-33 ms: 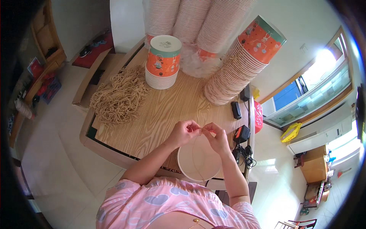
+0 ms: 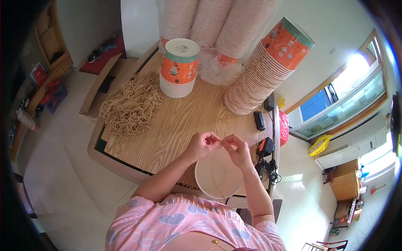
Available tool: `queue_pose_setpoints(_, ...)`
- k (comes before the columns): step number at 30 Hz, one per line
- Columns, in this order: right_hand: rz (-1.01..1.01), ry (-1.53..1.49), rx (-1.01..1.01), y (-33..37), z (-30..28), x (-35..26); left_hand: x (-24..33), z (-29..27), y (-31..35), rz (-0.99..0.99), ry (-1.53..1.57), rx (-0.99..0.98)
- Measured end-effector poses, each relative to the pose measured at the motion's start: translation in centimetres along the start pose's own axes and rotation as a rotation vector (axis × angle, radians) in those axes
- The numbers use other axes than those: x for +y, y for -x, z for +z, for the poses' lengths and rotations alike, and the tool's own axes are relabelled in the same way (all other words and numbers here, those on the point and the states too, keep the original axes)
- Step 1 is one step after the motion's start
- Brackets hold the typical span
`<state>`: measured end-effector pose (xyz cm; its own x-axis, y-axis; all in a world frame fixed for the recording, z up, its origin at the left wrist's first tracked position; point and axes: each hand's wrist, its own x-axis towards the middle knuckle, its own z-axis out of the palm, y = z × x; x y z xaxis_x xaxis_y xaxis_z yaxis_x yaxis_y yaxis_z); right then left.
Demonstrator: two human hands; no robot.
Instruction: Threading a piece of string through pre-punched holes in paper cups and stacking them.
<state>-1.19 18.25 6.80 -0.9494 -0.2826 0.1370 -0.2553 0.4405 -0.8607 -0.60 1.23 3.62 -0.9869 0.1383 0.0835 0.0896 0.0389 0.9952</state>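
My left hand (image 2: 204, 144) and my right hand (image 2: 237, 150) meet fingertip to fingertip, both closed in a pinch on a thin tan string (image 2: 212, 167). From my fingers the string runs down across the mouth of a white paper bucket (image 2: 228, 178) to its near rim. This bucket stands at the table's front edge, close to my body, and its open top faces up. Beyond my left hand lies a large tangled heap of tan string (image 2: 132, 104). What exactly my fingertips do with the string is too small to make out.
A short upside-down stack of orange and green paper buckets (image 2: 179, 69) stands on the wooden table (image 2: 176, 129). A tall leaning stack (image 2: 268, 67) is at the right, with plastic-wrapped stacks (image 2: 209, 25) behind. Black adapters and cables (image 2: 268, 163) line the right edge. A cardboard box (image 2: 98, 90) adjoins the left.
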Motion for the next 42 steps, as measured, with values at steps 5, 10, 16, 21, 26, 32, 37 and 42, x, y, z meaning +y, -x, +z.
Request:
queue_pose_setpoints(5,-0.013,-0.017,-0.018,-0.1,0.0,0.5,-0.2,0.1,-0.2,-0.006,-0.042,0.011)
queue_pose_setpoints(10,-0.009,-0.019,-0.007,0.0,0.0,0.0,-0.8,0.1,-0.1,-0.077,0.118,0.01)
queue_pose_setpoints(16,0.019,-0.025,-0.007,-0.1,-0.1,0.7,-0.2,0.0,-0.2,-0.026,0.023,-0.022)
queue_pose_setpoints(21,0.007,-0.02,-0.013,0.0,0.0,0.9,-0.4,0.1,-0.2,-0.022,-0.03,0.027)
queue_pose_setpoints(26,0.019,0.015,0.001,0.2,-0.1,0.2,-0.4,-0.1,-0.2,-0.092,0.152,-0.005)
queue_pose_setpoints(32,-0.041,-0.075,-0.045,0.2,0.0,-0.3,0.4,-0.3,0.1,-0.075,0.205,0.019)
queue_pose_setpoints(37,0.002,0.014,-0.069,0.2,-0.1,-0.6,-0.1,-0.5,-0.4,-0.047,0.172,0.022)
queue_pose_setpoints(42,0.004,0.024,-0.042,0.4,-0.2,-0.6,0.3,-0.4,-0.4,-0.012,0.165,0.023)
